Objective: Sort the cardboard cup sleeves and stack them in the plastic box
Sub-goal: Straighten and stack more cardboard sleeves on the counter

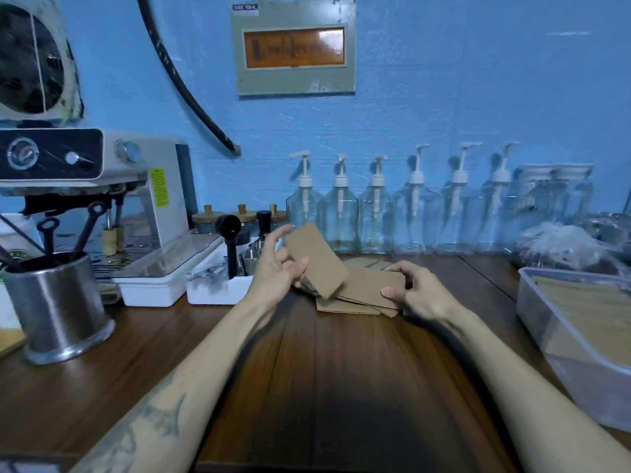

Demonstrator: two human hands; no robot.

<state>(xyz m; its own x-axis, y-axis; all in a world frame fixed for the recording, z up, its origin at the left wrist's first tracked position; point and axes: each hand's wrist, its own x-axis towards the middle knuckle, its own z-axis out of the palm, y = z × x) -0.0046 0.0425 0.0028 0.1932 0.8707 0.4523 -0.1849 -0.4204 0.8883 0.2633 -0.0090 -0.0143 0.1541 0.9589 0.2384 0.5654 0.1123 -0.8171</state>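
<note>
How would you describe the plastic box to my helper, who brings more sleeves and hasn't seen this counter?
Follow the wooden counter to its right edge, past the row of clear pump bottles at the blue wall. The plastic box sits there: a translucent rectangular tub already holding flat brown cardboard, unlike the opaque white trays by the coffee machine on the left.

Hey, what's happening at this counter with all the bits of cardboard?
A person is sorting flat cardboard cup sleeves on a wooden counter. The left hand holds one sleeve lifted and tilted, while the right hand grips the edge of a loose pile of sleeves lying on the counter. The plastic box at the right already holds a layer of sleeves. An espresso machine and pump bottles stand behind.
</note>
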